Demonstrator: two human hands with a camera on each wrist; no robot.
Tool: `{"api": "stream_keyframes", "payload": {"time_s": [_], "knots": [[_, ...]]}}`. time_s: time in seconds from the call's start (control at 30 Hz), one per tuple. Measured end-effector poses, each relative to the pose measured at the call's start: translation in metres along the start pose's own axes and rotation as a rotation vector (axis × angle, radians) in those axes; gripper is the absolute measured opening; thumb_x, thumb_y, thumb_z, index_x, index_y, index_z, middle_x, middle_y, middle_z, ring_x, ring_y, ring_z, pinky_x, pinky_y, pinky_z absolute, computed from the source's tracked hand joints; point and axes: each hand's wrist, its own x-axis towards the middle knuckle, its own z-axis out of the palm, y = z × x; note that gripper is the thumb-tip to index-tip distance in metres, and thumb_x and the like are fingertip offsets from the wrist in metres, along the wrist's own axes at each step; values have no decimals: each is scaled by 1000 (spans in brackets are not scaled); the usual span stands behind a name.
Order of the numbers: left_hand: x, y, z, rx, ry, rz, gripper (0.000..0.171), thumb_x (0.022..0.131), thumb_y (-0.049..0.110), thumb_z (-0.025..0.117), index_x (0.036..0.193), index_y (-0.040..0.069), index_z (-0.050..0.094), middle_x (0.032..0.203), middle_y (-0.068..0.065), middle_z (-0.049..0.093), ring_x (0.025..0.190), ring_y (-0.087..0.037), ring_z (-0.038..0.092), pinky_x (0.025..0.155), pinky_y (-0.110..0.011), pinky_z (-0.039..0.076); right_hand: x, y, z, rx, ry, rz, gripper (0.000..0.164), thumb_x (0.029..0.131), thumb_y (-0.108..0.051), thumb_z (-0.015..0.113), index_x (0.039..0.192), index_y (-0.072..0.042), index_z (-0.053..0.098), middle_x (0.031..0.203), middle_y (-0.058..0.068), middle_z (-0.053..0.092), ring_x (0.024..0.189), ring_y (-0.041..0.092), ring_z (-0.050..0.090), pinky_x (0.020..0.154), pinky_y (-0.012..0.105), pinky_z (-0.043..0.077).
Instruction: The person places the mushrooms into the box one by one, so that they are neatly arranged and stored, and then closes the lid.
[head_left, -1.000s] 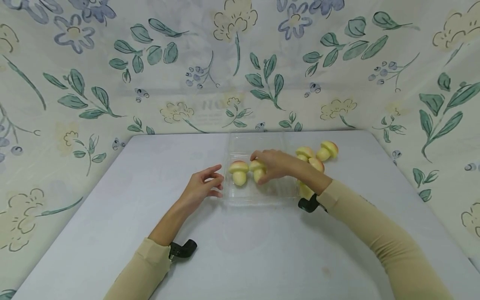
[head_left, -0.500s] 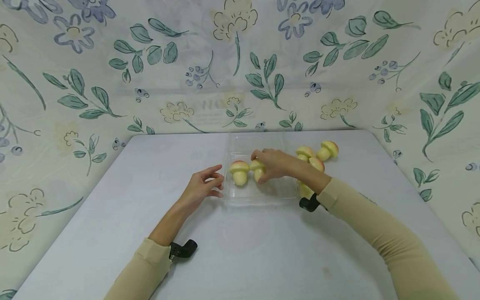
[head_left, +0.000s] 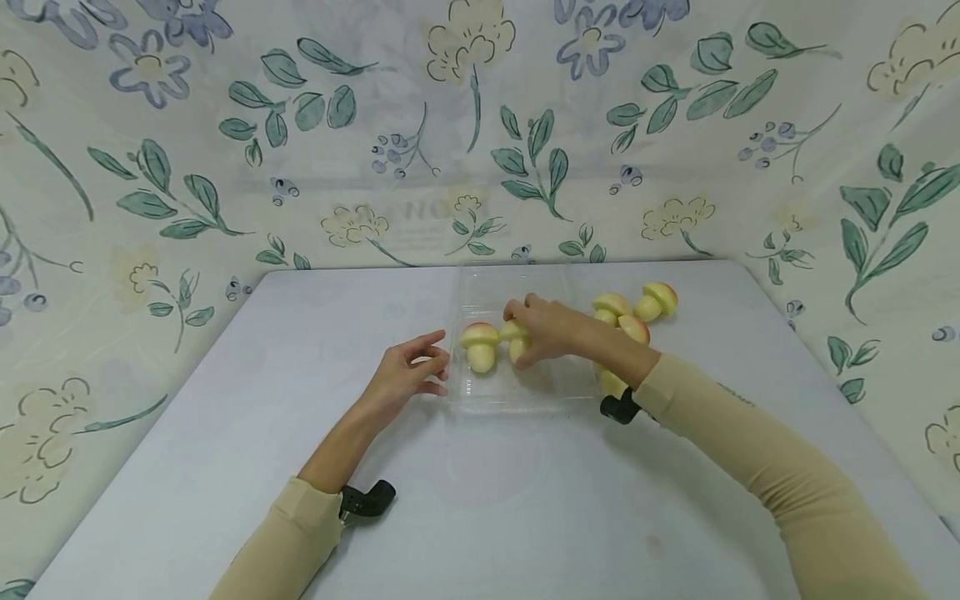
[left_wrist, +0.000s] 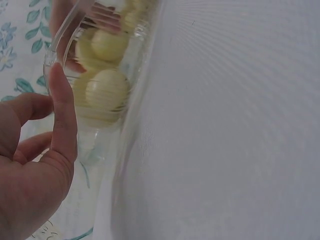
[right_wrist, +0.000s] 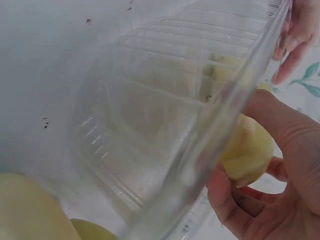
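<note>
A clear plastic box (head_left: pixel 555 385) with its lid (head_left: pixel 517 283) folded back stands mid-table in the head view. Inside at its left lies a yellow mushroom-shaped piece (head_left: pixel 481 348) with a reddish cap. My right hand (head_left: pixel 551 329) reaches into the box and grips a second mushroom-shaped piece (head_left: pixel 514 342) beside it. The right wrist view has thumb and fingers round this piece (right_wrist: pixel 250 155), partly behind the clear wall. My left hand (head_left: pixel 405 375) is at the box's left side, fingers loosely extended. One digit touches the rim in the left wrist view, where this hand (left_wrist: pixel 45 160) holds nothing.
Several more mushroom-shaped pieces lie right of the box, among them one at the back (head_left: pixel 655 302) and one nearer (head_left: pixel 609 307); my right forearm partly covers others. The white table (head_left: pixel 480 500) ends at a floral cloth (head_left: pixel 420 183) behind.
</note>
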Motion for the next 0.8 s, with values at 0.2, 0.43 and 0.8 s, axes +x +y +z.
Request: {"api": "stream_keyframes", "payload": {"time_s": [0.2, 0.43, 0.8], "knots": [[0, 0, 0, 6, -1, -3, 58, 98, 9, 59, 150, -1, 35, 105, -3, 53, 78, -9, 62, 68, -25, 62, 1, 0, 2, -25, 5, -4, 65, 79, -34, 82, 131, -15, 48, 120, 13, 50, 96, 27, 55, 85, 37, 51], [-1, 0, 1, 2, -18, 13, 58, 98, 9, 59, 150, -2, 34, 105, -5, 54, 79, -10, 62, 68, -26, 62, 4, -2, 0, -7, -41, 30, 54, 83, -20, 79, 128, -12, 51, 123, 16, 48, 98, 29, 57, 76, 30, 54], [0, 0, 1, 6, -3, 5, 58, 97, 8, 59, 149, -1, 35, 105, -6, 55, 78, -9, 62, 67, -26, 62, 4, -2, 0, 106, -20, 133, 48, 89, -23, 73, 129, -11, 50, 124, 17, 49, 77, 19, 62, 58, 19, 52]]}}
